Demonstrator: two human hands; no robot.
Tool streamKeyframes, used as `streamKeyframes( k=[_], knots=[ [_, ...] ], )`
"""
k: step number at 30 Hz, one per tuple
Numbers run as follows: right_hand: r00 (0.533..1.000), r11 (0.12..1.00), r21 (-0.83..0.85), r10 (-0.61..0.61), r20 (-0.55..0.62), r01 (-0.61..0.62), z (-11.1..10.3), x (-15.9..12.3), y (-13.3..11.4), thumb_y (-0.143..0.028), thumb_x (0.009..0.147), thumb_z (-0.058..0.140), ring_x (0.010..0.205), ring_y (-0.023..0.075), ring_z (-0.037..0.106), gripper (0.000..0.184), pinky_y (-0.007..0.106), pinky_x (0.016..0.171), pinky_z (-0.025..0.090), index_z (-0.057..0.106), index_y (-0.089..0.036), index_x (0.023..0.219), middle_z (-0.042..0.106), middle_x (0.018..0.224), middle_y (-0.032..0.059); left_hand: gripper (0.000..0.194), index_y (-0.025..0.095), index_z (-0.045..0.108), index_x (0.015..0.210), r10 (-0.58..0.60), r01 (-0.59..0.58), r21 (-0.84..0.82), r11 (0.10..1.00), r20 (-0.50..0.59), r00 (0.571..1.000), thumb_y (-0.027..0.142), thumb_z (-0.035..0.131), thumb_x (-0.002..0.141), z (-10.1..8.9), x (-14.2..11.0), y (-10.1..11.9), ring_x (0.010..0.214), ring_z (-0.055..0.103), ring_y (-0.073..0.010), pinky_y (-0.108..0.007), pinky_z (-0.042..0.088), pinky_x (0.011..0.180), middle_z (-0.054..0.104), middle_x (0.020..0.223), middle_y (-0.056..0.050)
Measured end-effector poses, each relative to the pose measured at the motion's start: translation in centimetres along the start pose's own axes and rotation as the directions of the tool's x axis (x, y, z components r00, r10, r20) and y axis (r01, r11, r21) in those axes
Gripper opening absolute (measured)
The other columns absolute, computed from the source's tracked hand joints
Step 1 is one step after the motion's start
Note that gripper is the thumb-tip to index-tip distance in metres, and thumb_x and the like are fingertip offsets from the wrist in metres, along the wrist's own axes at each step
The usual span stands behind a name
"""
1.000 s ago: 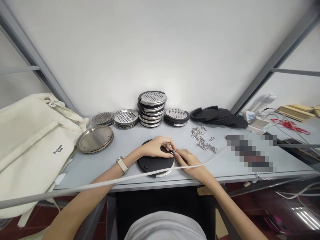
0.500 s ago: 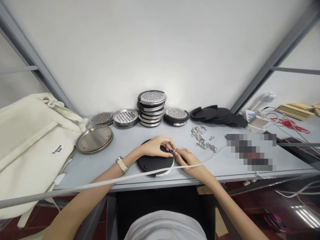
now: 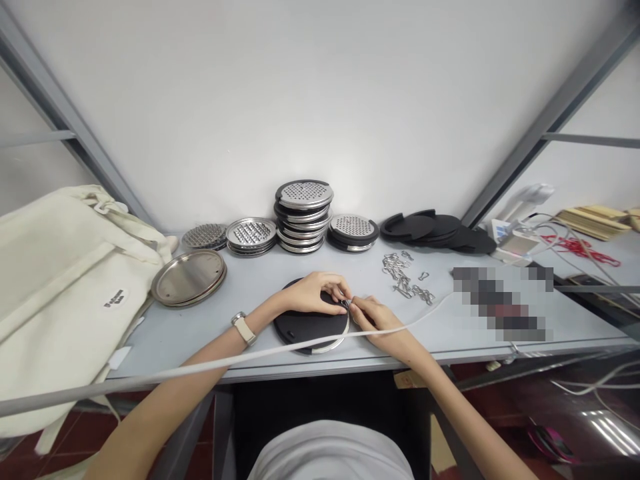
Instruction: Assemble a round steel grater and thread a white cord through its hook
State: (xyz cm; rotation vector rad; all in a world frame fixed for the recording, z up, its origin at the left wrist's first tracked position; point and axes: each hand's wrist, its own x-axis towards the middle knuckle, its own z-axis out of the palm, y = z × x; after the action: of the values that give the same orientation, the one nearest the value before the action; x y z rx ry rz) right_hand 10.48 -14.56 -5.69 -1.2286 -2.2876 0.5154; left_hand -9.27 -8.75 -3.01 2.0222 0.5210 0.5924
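Note:
A round black disc (image 3: 307, 330) with a silver metal rim along its right side lies flat at the table's front edge. Over its far part rests my left hand (image 3: 320, 293), its thumb and fingers closed around a small metal clip (image 3: 345, 304) at the disc's right edge. From the right, my right hand (image 3: 375, 320) pinches at that same clip, fingertips touching those of the left hand. The fingers partly cover the clip, so how it sits on the disc is hidden. Loose wire clips (image 3: 400, 273) lie in a pile beyond my right hand.
Along the wall stand a tall stack of grater discs (image 3: 304, 213), lower grater stacks (image 3: 251, 235) and black lids (image 3: 430, 228). Metal plates (image 3: 187, 279) and a cream bag (image 3: 75, 280) are at left. A white cable (image 3: 280, 350) crosses in front of the disc.
Both hands stay at the disc's right edge with the clip between their fingertips. Only the camera view has shifted slightly.

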Motion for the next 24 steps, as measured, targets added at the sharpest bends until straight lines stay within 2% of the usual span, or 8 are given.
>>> streamKeyframes(
  k=[10, 17, 24],
  knots=[
    [1.000, 0.997, 0.076, 0.029, -0.008, -0.028, -0.16, -0.19, 0.27, -0.030, 0.095, 0.031, 0.063, 0.0145, 0.046, 0.031, 0.027, 0.063, 0.039, 0.039, -0.021, 0.067, 0.044, 0.061, -0.0015, 0.025, 0.011, 0.061, 0.096, 0.009, -0.007, -0.056, 0.998, 0.027, 1.000, 0.019, 0.066, 0.072, 0.18, -0.09, 0.32, 0.086, 0.062, -0.0133, -0.028, 0.050, 0.082, 0.065, 0.095, -0.009],
    [1.000, 1.000, 0.003, -0.006, -0.010, 0.006, 0.06, -0.03, 0.11, -0.027, 0.095, 0.030, 0.064, 0.0160, 0.048, 0.029, 0.028, 0.065, 0.039, 0.047, -0.020, 0.073, 0.051, 0.063, 0.0007, 0.024, 0.012, 0.061, 0.093, 0.029, -0.029, 0.058, 0.998, -0.005, 1.000, 0.018, 0.067, 0.070, 0.09, -0.03, 0.37, 0.082, 0.059, -0.0122, -0.025, 0.049, 0.077, 0.064, 0.090, -0.006],
    [0.999, 0.998, -0.028, -0.052, -0.015, 0.051, 0.21, 0.09, -0.01, -0.028, 0.096, 0.028, 0.063, 0.0162, 0.048, 0.032, 0.030, 0.068, 0.038, 0.053, -0.020, 0.079, 0.056, 0.067, 0.0022, 0.025, 0.013, 0.062, 0.092, 0.030, -0.029, 0.082, 0.996, -0.008, 1.000, 0.021, 0.068, 0.070, 0.01, 0.01, 0.29, 0.081, 0.058, -0.0122, -0.025, 0.049, 0.077, 0.063, 0.089, -0.006]
  ],
)
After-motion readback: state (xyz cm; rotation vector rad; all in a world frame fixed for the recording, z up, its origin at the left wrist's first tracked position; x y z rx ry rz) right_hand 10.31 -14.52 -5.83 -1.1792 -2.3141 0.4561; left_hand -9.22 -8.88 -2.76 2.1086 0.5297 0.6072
